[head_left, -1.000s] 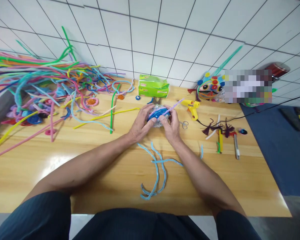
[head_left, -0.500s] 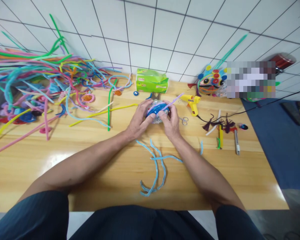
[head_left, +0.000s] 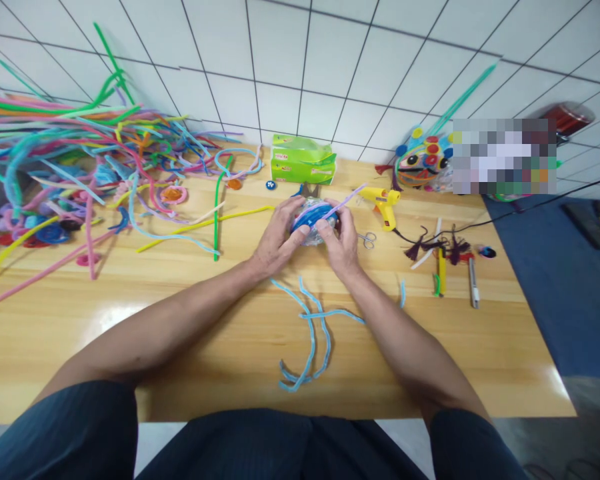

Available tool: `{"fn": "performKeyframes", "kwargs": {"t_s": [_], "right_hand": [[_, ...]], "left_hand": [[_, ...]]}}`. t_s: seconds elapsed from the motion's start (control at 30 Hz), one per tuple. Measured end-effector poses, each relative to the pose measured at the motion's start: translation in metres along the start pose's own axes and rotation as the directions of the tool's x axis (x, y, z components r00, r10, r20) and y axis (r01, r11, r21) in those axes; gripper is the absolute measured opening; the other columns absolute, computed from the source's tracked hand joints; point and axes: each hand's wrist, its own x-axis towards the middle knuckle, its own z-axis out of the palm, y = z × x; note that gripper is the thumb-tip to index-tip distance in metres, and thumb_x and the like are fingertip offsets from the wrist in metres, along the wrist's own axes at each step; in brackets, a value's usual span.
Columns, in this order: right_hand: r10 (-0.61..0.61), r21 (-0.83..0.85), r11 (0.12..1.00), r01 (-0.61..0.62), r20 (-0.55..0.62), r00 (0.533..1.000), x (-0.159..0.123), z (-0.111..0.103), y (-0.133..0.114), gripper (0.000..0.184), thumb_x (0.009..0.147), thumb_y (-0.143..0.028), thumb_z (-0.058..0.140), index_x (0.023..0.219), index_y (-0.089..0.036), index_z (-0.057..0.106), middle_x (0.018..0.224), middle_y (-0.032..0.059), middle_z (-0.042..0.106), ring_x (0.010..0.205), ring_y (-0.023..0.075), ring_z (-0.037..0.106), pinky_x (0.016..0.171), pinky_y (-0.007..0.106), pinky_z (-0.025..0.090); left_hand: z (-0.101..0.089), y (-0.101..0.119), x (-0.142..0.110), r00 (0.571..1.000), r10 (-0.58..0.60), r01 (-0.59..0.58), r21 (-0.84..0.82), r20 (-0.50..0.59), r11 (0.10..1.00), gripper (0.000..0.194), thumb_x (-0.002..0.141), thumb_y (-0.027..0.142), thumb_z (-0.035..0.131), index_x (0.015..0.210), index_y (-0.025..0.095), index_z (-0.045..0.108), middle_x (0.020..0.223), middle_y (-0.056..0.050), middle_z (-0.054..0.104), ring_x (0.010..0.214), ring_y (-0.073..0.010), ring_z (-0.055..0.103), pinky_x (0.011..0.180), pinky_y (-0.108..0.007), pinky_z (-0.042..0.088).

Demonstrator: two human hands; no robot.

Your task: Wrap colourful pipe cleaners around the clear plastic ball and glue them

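Note:
Between my two hands, over the middle of the table, is a rounded clear plastic piece (head_left: 312, 238) with a coiled blue disc (head_left: 314, 215) on top. My left hand (head_left: 281, 235) wraps its left side, thumb pressed on the blue disc. From the right, my right hand (head_left: 344, 239) grips the same piece, its thumb also on the disc. A purple pipe cleaner (head_left: 349, 199) crosses the top and sticks out to the upper right. The underside is hidden. Blue pipe cleaners (head_left: 326, 337) lie on the table nearer to me.
Tangled pipe cleaners (head_left: 145, 143) heap up on the left. A green tissue pack (head_left: 303, 160) stands at the back, with pliers (head_left: 310, 191) before it. To the right lie a yellow glue gun (head_left: 385, 205), small scissors (head_left: 368, 240), tassels (head_left: 416, 247), a utility knife (head_left: 473, 283) and a decorated mask-like piece (head_left: 423, 163).

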Motion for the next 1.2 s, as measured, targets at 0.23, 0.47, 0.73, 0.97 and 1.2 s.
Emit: {"fn": "performKeyframes", "kwargs": {"t_s": [0.23, 0.47, 0.73, 0.97, 1.2], "right_hand": [[-0.016, -0.011, 1.000, 0.016, -0.004, 1.000, 0.0003, 0.0002, 0.0006, 0.064, 0.103, -0.074, 0.073, 0.146, -0.028, 0.070, 0.152, 0.0137, 0.074, 0.142, 0.0346, 0.071, 0.126, 0.055, 0.058], [-0.007, -0.005, 1.000, 0.007, -0.012, 1.000, 0.0005, 0.0007, 0.0001, 0.066, 0.101, -0.076, 0.074, 0.144, -0.026, 0.070, 0.152, 0.0135, 0.075, 0.139, 0.0328, 0.072, 0.123, 0.052, 0.059], [0.014, 0.012, 1.000, -0.014, -0.014, 1.000, 0.0006, 0.0012, -0.0027, 0.069, 0.099, -0.080, 0.075, 0.144, -0.027, 0.070, 0.152, 0.0138, 0.075, 0.139, 0.0343, 0.072, 0.124, 0.055, 0.058], [0.002, 0.008, 1.000, -0.002, -0.011, 1.000, 0.0005, 0.0008, -0.0010, 0.066, 0.101, -0.077, 0.074, 0.144, -0.026, 0.070, 0.150, 0.0143, 0.075, 0.139, 0.0345, 0.072, 0.123, 0.054, 0.058], [0.002, 0.003, 1.000, -0.002, -0.009, 1.000, 0.0007, 0.0011, -0.0008, 0.068, 0.101, -0.078, 0.074, 0.144, -0.026, 0.069, 0.150, 0.0143, 0.075, 0.137, 0.0337, 0.073, 0.121, 0.053, 0.059]], "left_hand": [[-0.0011, -0.0002, -0.0003, 1.000, -0.014, 0.014, -0.009, 0.010, 1.000, 0.062, 0.120, 0.059, 0.054, 0.172, 0.027, 0.046, 0.175, -0.018, 0.056, 0.169, -0.0310, 0.052, 0.144, -0.057, 0.043], [-0.0010, -0.0009, -0.0004, 1.000, -0.013, 0.013, -0.033, 0.013, 0.999, 0.061, 0.120, 0.058, 0.055, 0.172, 0.027, 0.047, 0.175, -0.018, 0.055, 0.170, -0.0317, 0.051, 0.144, -0.057, 0.041], [0.0000, -0.0014, -0.0001, 1.000, -0.013, 0.013, -0.031, 0.004, 0.999, 0.062, 0.119, 0.061, 0.054, 0.171, 0.027, 0.047, 0.174, -0.018, 0.056, 0.169, -0.0314, 0.052, 0.143, -0.057, 0.043], [0.0000, -0.0014, 0.0003, 0.999, -0.037, 0.037, -0.031, 0.007, 0.999, 0.063, 0.120, 0.061, 0.052, 0.172, 0.026, 0.048, 0.176, -0.018, 0.055, 0.169, -0.0326, 0.051, 0.145, -0.058, 0.041], [0.0018, -0.0030, 0.0000, 1.000, -0.021, 0.021, -0.044, -0.006, 0.999, 0.061, 0.120, 0.060, 0.051, 0.171, 0.025, 0.049, 0.174, -0.018, 0.056, 0.169, -0.0302, 0.052, 0.145, -0.055, 0.042]]}}
